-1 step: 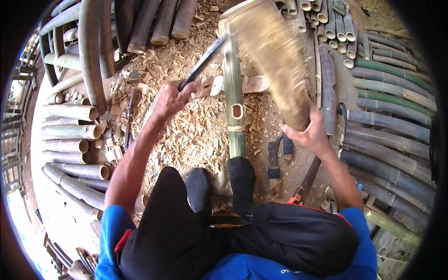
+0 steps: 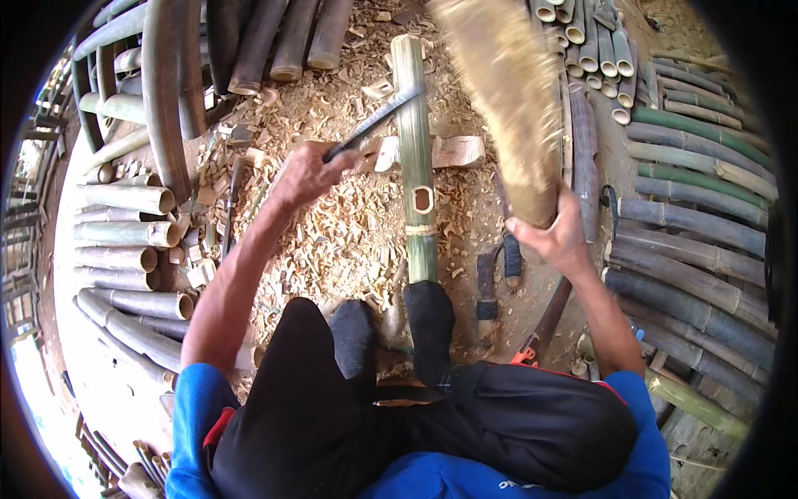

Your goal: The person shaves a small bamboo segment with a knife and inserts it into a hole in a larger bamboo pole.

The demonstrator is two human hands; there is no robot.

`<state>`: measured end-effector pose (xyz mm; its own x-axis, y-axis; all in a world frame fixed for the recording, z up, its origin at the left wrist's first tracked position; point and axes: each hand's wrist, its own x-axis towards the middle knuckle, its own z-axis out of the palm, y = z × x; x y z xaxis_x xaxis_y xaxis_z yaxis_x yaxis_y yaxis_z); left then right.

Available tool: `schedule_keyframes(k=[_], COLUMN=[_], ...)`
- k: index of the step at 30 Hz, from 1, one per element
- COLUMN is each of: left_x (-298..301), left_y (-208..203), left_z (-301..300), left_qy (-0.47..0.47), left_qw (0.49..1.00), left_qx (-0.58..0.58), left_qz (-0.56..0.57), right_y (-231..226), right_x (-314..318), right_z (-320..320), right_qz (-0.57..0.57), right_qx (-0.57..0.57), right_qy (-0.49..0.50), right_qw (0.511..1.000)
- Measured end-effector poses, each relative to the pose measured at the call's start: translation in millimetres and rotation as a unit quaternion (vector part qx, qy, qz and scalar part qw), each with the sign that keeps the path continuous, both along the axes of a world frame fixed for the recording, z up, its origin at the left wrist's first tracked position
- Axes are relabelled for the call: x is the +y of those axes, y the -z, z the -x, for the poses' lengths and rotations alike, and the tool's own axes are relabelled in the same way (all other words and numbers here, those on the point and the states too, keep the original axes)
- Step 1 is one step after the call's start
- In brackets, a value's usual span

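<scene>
A green bamboo pole [image 2: 413, 133] lies lengthwise in front of me across a wooden block [image 2: 457, 151], with a small rectangular hole [image 2: 422, 200] cut in it. My left hand [image 2: 303, 175] grips a long dark metal blade [image 2: 374, 121] whose tip rests on the pole's upper part. My right hand [image 2: 553, 237] holds a thick wooden club [image 2: 507, 108], raised to the right of the pole and blurred by motion. My feet in black socks [image 2: 428, 320] press on the pole's near end.
Cut bamboo tubes are stacked at the left [image 2: 125, 200], along the top, and at the right [image 2: 698, 224]. Wood chips [image 2: 332, 241] cover the ground. An orange-handled tool [image 2: 532, 349] and dark straps [image 2: 499, 266] lie right of my feet.
</scene>
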<state>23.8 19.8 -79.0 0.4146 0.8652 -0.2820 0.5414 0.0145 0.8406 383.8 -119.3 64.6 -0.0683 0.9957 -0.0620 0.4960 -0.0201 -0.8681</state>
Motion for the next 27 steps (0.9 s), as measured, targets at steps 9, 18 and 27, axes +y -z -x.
schedule_keyframes(k=[9,18,27], left_x=[-17.7,-21.4,-28.6], left_y=[-2.3,12.7,25.4], left_z=[-9.9,-8.7,-14.5], left_qy=[0.188,0.161,0.163], left_qw=[0.949,0.952,0.946], left_qx=[0.216,0.224,0.25], left_qz=[-0.131,-0.129,-0.128], right_y=[2.0,5.6,56.7], right_x=[1.6,6.5,22.8], right_z=[7.2,35.8,39.1], right_qz=[0.016,-0.037,0.256], right_qx=[0.064,0.011,-0.289], right_qy=[0.058,-0.013,-0.09], right_qw=[0.996,0.999,0.918])
